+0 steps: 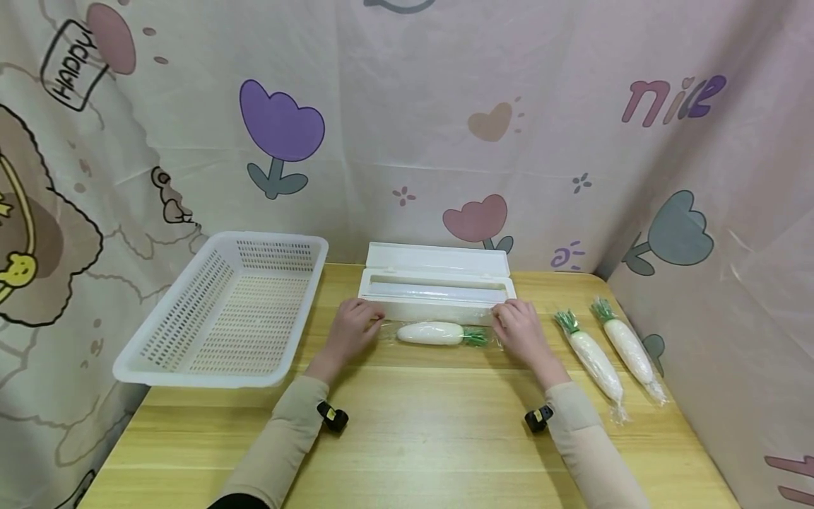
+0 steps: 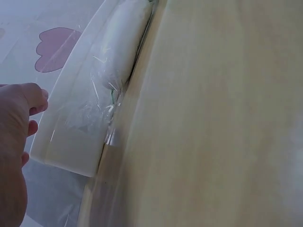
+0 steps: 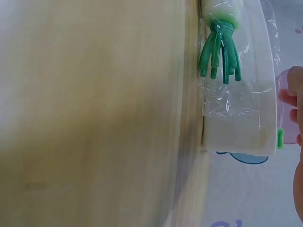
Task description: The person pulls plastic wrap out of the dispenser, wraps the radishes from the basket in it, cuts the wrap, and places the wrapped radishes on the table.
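Note:
A white radish with green stalk ends (image 1: 431, 334) lies crosswise on the table under clear cling film (image 3: 232, 101). Right behind it stands a white cling film dispenser (image 1: 439, 311), its lid raised and a film roll (image 1: 439, 292) inside. At the dispenser's left front corner, my left hand (image 1: 353, 326) pinches the film between thumb and fingers. My right hand (image 1: 521, 329) does likewise at the right corner. In the wrist views, the left hand (image 2: 16, 137) and right hand (image 3: 297, 123) show only partly, beside the dispenser's ends; the pinched film is hard to make out.
A white perforated basket (image 1: 295, 311) stands on the left of the wooden table (image 1: 420, 438). Two film-wrapped radishes, a nearer one (image 1: 596, 364) and a farther one (image 1: 632, 353), lie to the right. A printed curtain (image 1: 381, 127) closes off the back and sides.

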`<move>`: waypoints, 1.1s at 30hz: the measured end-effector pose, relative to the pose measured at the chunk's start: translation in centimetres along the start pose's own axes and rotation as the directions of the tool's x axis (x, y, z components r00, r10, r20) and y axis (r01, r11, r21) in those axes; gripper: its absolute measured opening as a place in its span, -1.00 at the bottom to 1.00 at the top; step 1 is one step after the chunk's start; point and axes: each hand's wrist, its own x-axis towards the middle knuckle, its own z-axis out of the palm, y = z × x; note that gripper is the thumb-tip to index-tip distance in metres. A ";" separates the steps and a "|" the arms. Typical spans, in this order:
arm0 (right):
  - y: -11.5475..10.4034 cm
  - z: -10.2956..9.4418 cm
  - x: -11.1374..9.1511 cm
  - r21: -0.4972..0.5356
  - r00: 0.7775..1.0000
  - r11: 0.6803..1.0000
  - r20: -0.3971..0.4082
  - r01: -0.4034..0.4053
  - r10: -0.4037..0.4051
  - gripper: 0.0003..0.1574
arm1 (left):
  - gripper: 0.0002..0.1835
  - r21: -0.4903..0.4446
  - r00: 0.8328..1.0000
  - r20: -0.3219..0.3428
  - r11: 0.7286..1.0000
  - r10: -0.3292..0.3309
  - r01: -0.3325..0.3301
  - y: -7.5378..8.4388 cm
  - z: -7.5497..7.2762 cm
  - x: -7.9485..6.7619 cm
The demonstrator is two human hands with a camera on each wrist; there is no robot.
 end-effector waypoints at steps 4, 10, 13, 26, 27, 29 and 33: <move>-0.1 -0.3 -0.5 0.004 1.000 1.000 0.015 0.016 -0.016 -0.79 | -0.88 -0.003 1.000 0.022 1.000 0.008 -0.008 0.2 -0.4 -0.6; -0.6 -0.6 -0.6 -0.029 0.991 1.000 0.133 -0.008 0.012 -0.48 | -0.87 0.012 0.998 0.058 0.999 0.032 -0.032 0.4 -0.8 -1.2; -0.7 -0.7 -0.7 -0.056 0.990 0.998 0.141 -0.006 0.013 -0.63 | -0.85 0.015 0.997 0.069 0.999 0.044 -0.045 0.6 -1.0 -1.5; -1.5 -1.6 -3.4 -0.048 0.959 0.996 0.272 -0.072 0.083 -0.92 | -0.88 0.030 0.947 0.319 0.999 -0.025 0.016 0.7 -2.2 -2.0; -1.6 -1.7 -3.5 -0.049 0.954 0.995 0.283 -0.085 0.095 -0.90 | -0.89 0.041 0.940 0.341 0.999 -0.032 0.019 0.7 -2.2 -1.9; -1.7 -1.8 -3.6 -0.054 0.947 0.993 0.300 -0.106 0.118 -0.88 | -0.92 0.066 0.920 0.388 0.997 -0.050 0.026 0.7 -2.1 -1.7; -1.7 -2.1 -3.7 -0.058 0.928 0.989 0.342 -0.133 0.145 -0.84 | -0.93 0.116 0.860 0.498 0.991 -0.110 0.059 0.8 -1.9 -1.5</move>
